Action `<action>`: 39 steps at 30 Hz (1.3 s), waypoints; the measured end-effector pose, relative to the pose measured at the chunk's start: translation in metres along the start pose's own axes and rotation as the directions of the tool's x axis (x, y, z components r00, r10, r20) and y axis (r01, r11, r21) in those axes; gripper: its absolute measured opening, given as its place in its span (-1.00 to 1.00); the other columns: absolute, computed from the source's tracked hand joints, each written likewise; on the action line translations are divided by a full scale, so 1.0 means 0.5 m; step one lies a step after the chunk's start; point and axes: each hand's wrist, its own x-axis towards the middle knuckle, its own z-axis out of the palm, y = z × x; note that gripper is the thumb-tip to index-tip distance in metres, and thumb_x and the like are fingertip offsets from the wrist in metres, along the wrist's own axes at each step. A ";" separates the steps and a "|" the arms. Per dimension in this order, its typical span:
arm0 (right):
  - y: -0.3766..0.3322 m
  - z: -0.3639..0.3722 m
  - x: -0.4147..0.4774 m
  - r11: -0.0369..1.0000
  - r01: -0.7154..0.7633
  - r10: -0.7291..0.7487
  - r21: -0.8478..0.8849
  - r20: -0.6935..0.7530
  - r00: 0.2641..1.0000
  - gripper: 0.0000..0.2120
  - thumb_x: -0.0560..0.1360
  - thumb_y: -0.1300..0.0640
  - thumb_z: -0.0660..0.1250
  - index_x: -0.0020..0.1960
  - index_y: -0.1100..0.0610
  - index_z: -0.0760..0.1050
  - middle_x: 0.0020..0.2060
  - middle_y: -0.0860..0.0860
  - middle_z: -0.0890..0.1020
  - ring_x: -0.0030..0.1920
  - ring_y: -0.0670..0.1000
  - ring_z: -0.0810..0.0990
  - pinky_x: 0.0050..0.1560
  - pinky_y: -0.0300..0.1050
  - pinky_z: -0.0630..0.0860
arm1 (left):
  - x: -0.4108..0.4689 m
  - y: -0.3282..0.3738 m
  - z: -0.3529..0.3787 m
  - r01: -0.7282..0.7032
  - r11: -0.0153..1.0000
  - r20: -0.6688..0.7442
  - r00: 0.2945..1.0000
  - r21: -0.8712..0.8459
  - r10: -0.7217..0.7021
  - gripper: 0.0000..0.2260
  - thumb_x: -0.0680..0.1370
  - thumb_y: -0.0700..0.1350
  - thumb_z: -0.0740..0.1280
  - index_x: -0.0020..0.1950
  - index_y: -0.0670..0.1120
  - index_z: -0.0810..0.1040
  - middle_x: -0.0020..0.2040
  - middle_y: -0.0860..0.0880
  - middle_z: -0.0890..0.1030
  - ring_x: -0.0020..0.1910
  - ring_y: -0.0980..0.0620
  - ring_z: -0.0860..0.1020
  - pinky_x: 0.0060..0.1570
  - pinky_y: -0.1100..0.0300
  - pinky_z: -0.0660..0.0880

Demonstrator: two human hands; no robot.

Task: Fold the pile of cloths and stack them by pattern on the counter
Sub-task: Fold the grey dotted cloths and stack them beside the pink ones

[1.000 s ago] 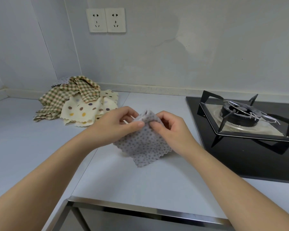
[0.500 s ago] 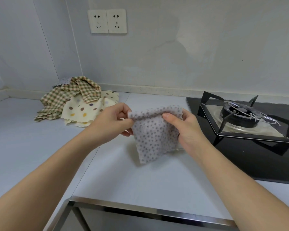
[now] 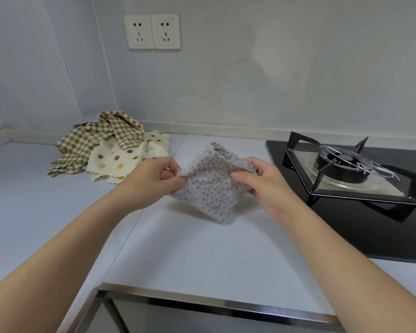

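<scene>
A grey cloth with small brown dots (image 3: pixel 209 188) hangs above the middle of the white counter (image 3: pixel 202 255). My left hand (image 3: pixel 154 179) pinches its left corner and my right hand (image 3: pixel 259 181) pinches its right side. One corner points away from me, another points down near the counter. The pile of cloths (image 3: pixel 106 145) lies at the back left near the wall corner: green and brown checked cloths on top, cream cloths with coloured spots below, and a bit of grey cloth showing behind.
A black gas hob with a burner and pan support (image 3: pixel 346 169) fills the right side of the counter. Two wall sockets (image 3: pixel 151 31) sit above the pile. The counter's steel front edge (image 3: pixel 214 301) runs close to me.
Both hands moved apart and spread the grey dotted cloth out from a bunched state. It now hangs wider, turned like a diamond between the two hands.
</scene>
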 end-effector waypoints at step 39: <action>-0.021 0.034 -0.030 0.891 0.332 -0.295 -0.308 0.163 0.942 -0.82 0.44 0.08 0.44 -0.17 0.19 0.54 -0.31 0.00 0.58 -0.26 -0.15 0.53 -0.21 -0.28 0.46 | -0.037 0.066 -0.050 -0.106 0.972 0.569 0.822 0.208 -0.032 -0.93 0.44 0.00 0.47 -0.14 0.02 0.68 -0.19 0.03 0.69 -0.16 0.06 0.65 0.00 0.12 0.56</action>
